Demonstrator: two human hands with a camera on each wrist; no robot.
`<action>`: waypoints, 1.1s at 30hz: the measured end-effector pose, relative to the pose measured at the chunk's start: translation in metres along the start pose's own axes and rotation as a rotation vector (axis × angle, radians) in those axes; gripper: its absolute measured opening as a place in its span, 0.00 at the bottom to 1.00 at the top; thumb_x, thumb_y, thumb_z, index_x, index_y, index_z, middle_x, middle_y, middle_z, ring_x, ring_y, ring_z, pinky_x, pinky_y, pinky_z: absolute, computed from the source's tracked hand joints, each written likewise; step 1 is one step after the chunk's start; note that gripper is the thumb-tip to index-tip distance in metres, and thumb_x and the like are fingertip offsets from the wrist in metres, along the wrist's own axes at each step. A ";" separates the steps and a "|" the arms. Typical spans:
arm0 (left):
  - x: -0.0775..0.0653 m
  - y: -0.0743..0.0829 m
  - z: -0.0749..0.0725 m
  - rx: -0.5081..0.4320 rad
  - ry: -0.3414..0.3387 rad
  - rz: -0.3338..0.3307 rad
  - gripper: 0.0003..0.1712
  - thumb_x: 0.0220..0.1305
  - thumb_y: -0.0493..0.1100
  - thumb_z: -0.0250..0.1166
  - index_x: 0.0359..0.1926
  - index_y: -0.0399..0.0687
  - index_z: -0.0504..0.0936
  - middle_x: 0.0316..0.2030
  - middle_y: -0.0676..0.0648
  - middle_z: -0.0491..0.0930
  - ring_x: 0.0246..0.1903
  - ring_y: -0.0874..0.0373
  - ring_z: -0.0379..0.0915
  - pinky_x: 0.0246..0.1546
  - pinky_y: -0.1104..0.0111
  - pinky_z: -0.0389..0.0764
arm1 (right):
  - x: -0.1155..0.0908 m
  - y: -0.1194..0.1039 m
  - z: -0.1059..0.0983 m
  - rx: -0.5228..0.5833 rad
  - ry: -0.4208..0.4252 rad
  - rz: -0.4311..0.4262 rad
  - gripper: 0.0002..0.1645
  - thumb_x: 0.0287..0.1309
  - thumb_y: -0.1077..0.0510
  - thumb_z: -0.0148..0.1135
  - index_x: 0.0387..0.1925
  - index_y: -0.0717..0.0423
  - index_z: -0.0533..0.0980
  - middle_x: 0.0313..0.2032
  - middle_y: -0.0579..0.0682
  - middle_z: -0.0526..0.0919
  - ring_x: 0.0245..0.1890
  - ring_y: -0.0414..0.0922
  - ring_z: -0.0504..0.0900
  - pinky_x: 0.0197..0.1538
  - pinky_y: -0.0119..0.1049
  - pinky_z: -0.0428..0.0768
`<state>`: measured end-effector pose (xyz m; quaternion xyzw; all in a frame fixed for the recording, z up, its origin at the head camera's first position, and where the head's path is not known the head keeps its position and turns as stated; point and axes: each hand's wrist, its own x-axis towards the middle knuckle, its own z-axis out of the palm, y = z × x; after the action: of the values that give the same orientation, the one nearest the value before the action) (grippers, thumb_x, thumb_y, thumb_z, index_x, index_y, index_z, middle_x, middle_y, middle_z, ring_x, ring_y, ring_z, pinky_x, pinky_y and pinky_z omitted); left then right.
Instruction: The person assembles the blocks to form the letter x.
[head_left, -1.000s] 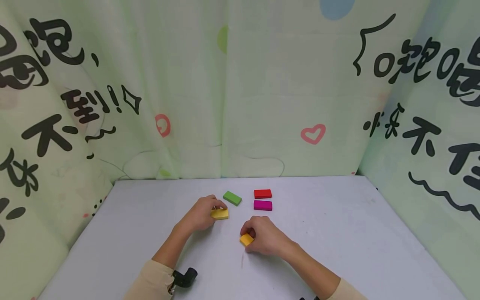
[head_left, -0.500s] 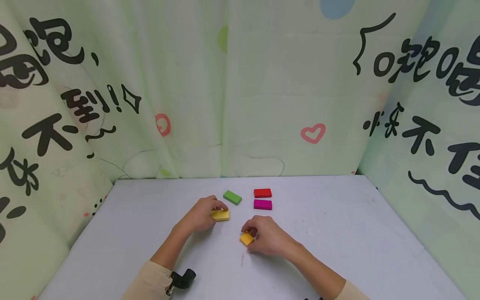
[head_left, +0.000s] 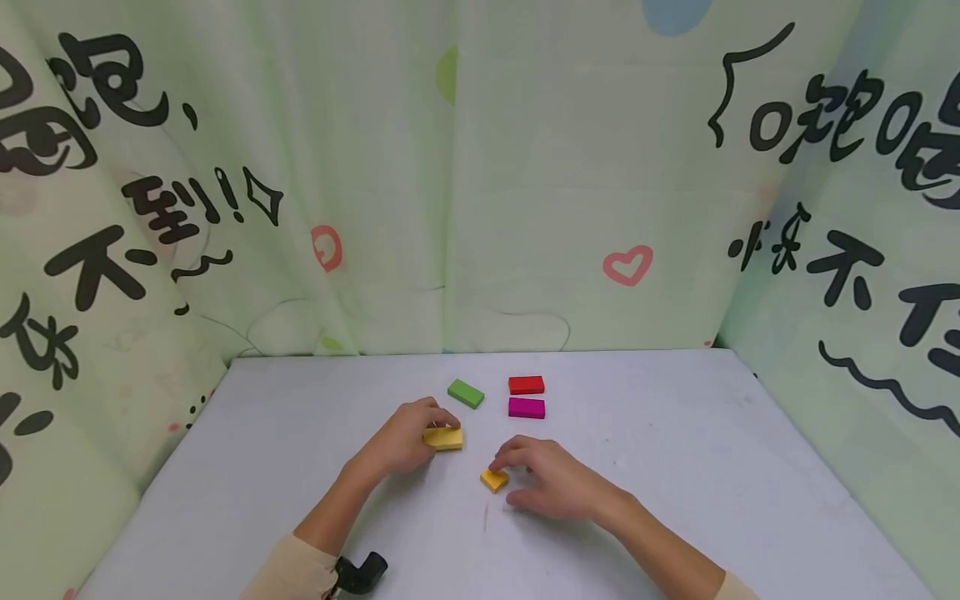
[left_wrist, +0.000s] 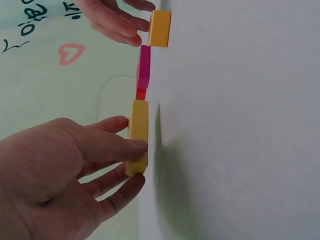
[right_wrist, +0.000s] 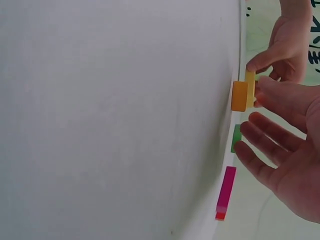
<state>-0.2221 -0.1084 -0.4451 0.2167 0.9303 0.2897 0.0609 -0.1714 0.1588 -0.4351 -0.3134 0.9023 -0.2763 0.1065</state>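
Note:
My left hand [head_left: 408, 437] pinches a yellow block [head_left: 444, 438] between thumb and fingers, over the middle of the white table. The left wrist view shows the yellow block [left_wrist: 138, 120] lengthwise, with a shadow on the table beside it. An orange block [head_left: 493, 479] sits on the table a little nearer and to the right. Beside it, my right hand [head_left: 558, 479] has its fingers spread apart, with fingertips close to the orange block. In the right wrist view, the thumb and fingers of the right hand [right_wrist: 290, 150] are parted around nothing.
Farther back on the white table [head_left: 660, 433] lie a green block [head_left: 466, 393], a red block [head_left: 527, 385] and a magenta block [head_left: 527, 408]. A printed pale green curtain [head_left: 525, 208] stands behind the table and along both sides.
My right hand has let go of the orange block and drawn slightly right, its fingers spreading. My left hand has moved slightly nearer with the yellow block.

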 end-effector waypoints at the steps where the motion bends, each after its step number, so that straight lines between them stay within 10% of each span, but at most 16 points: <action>1: -0.001 0.001 0.000 -0.002 0.001 -0.004 0.26 0.58 0.22 0.65 0.52 0.50 0.88 0.44 0.50 0.80 0.46 0.54 0.76 0.56 0.56 0.82 | -0.002 0.000 0.000 -0.012 -0.007 -0.011 0.21 0.62 0.58 0.72 0.57 0.48 0.85 0.56 0.41 0.82 0.58 0.45 0.80 0.61 0.44 0.82; 16: -0.022 0.014 0.005 -0.027 0.007 -0.026 0.25 0.58 0.24 0.66 0.53 0.51 0.89 0.43 0.51 0.80 0.45 0.55 0.76 0.54 0.58 0.84 | -0.025 0.009 -0.001 -0.191 -0.119 -0.190 0.35 0.67 0.59 0.68 0.74 0.46 0.72 0.77 0.45 0.68 0.76 0.50 0.69 0.73 0.51 0.72; 33: -0.042 0.030 0.015 -0.065 -0.019 -0.042 0.27 0.56 0.23 0.68 0.53 0.51 0.88 0.41 0.52 0.79 0.44 0.56 0.76 0.51 0.58 0.84 | -0.035 0.013 0.001 -0.267 -0.175 -0.182 0.40 0.71 0.54 0.65 0.79 0.48 0.63 0.80 0.42 0.61 0.79 0.52 0.63 0.76 0.54 0.67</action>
<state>-0.1700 -0.0974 -0.4410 0.1979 0.9240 0.3166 0.0828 -0.1502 0.1890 -0.4429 -0.4282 0.8861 -0.1340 0.1166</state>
